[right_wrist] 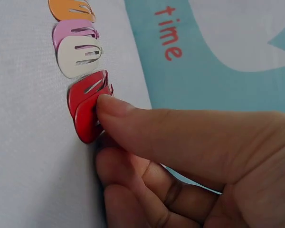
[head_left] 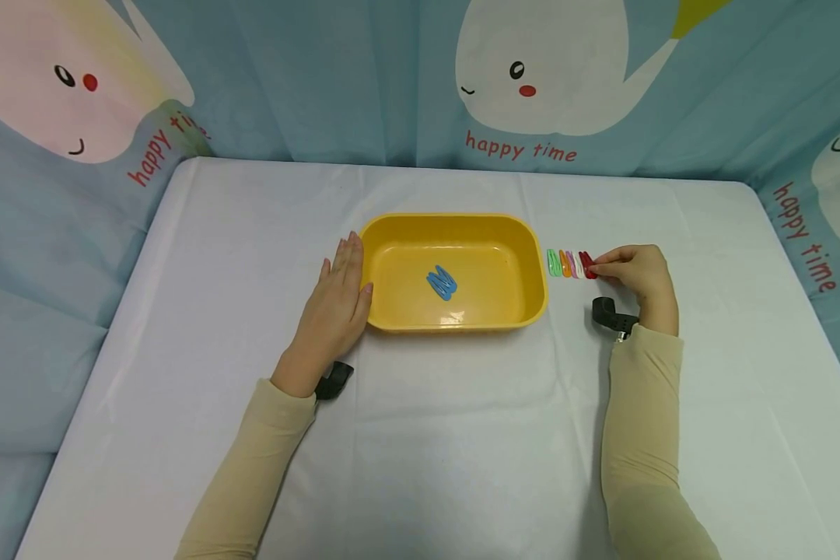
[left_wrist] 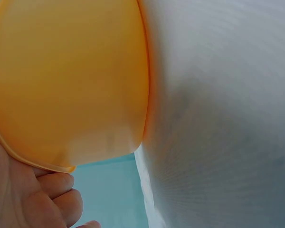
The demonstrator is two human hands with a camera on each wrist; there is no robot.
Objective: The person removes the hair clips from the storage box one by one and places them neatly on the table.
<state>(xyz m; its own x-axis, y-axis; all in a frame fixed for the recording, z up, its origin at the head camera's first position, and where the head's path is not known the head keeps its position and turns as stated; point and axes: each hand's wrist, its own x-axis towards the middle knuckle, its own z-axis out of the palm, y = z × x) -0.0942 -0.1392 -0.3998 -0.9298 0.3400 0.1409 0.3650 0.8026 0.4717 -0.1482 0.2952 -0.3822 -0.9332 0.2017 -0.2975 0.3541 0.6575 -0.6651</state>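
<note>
A yellow plastic basin point(head_left: 455, 323) stands on the white-covered table, with blue snap hair clips point(head_left: 442, 283) lying on its floor. My left hand point(head_left: 332, 299) rests along the basin's left rim, fingers straight and pointing away from me. In the left wrist view, the basin's outer wall point(left_wrist: 71, 80) fills much of the picture, and the palm touches its rim. To the right of the basin, my right hand point(head_left: 640, 276) pinches a red hair clip point(right_wrist: 88, 121) between thumb and fingers. Another red clip point(right_wrist: 80, 92) lies partly under it.
Left of the red clips, a row of hair clips continues on the cloth: white point(right_wrist: 78, 61), pink point(right_wrist: 61, 32), orange point(head_left: 565, 264) and green point(head_left: 554, 263). A blue curtain point(head_left: 336, 85) with whale prints hangs behind the table's far edge.
</note>
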